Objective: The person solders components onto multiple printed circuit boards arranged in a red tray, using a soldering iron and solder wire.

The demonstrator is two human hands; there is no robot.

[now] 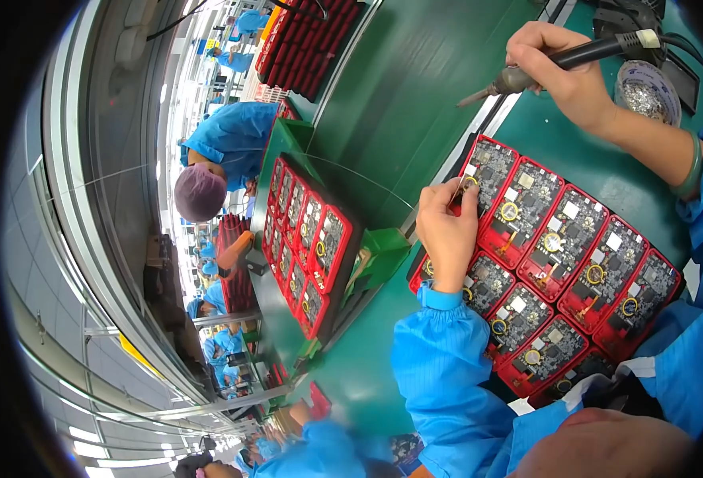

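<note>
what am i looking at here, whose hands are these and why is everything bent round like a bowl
This is one picture from a wide fisheye camera worn on a person's head, looking down at their own hands. That lens bends straight edges toward the rim. No machine is involved: two bare hands in blue sleeves.

The right hand has its grip shut on a soldering iron, lifted above the green bench. The left hand pinches something thin and pale at the corner of one circuit board; what it is cannot be made out.

In front of the person lies a red tray of circuit boards, set in rows. A second, similar tray sits further left on a green stand. A small round tin stands by the right wrist. Other workers in blue sit beyond.
</note>
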